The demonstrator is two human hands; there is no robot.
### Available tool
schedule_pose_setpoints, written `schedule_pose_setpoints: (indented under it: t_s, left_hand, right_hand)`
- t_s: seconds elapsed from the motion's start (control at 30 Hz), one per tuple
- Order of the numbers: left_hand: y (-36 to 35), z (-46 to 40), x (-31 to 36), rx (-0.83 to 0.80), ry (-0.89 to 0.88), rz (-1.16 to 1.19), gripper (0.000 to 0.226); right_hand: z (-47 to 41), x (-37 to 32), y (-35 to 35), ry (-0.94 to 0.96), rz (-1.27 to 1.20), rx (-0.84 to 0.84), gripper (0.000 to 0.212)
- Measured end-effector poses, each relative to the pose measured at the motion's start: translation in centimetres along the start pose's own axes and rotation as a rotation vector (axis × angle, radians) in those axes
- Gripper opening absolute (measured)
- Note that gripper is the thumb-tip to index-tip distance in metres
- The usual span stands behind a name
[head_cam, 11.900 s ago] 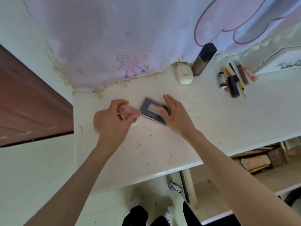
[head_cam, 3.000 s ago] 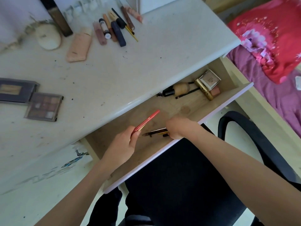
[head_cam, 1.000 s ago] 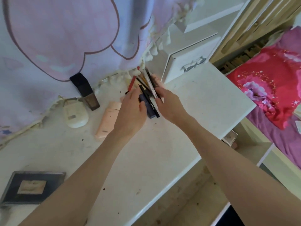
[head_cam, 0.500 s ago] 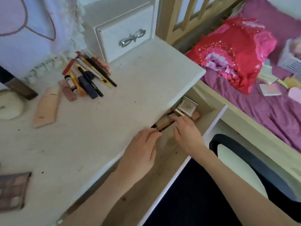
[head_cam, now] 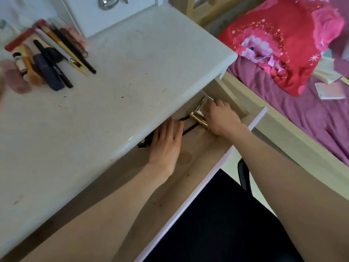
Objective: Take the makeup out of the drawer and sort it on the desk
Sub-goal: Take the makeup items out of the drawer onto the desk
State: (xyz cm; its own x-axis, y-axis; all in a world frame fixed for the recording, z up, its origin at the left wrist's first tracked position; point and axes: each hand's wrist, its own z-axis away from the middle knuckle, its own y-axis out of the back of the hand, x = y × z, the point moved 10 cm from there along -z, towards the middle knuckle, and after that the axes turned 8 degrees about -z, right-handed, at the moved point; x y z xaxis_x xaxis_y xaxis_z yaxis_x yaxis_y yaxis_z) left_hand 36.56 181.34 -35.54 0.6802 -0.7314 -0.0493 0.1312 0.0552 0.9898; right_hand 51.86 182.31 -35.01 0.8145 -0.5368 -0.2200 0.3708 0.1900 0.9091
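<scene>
The drawer (head_cam: 251, 118) under the white desk (head_cam: 132, 87) is pulled out. Both my hands are inside it. My right hand (head_cam: 221, 118) curls over a gold tube (head_cam: 197, 119) and touches a tilted square compact (head_cam: 203, 106) at the drawer's back right. My left hand (head_cam: 166, 140) lies over a dark makeup item (head_cam: 143, 143) that pokes out beside it under the desk edge; how my fingers hold it is hidden. A thin dark stick (head_cam: 189, 128) lies between my hands. A row of sorted pencils and tubes (head_cam: 51, 57) sits at the desk's back left.
A small white drawer unit (head_cam: 113, 14) stands at the back of the desk. A black chair (head_cam: 226, 214) is below the drawer front. To the right is a bed with a purple sheet (head_cam: 311, 120) and a red pillow (head_cam: 279, 40).
Since 0.5 s ago my right hand has moved back onto the gold tube and compact. My left hand has slid further in under the desk edge, covering the wooden-handled brush.
</scene>
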Motion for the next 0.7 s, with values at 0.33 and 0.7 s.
schedule_pose_setpoints:
  t_s: [0.33,0.7]
  left_hand:
    - [-0.2,-0.5,-1.3,0.154,0.109,-0.022,0.062]
    - [-1.2,1.3,-2.0,-0.129,0.133,0.499,0.055]
  right_hand:
    - [-2.0,1.5,-0.9,-0.161,-0.040,0.074,0.065]
    - [1.1,0.1,-1.0,-0.107,-0.159,0.051,0.064]
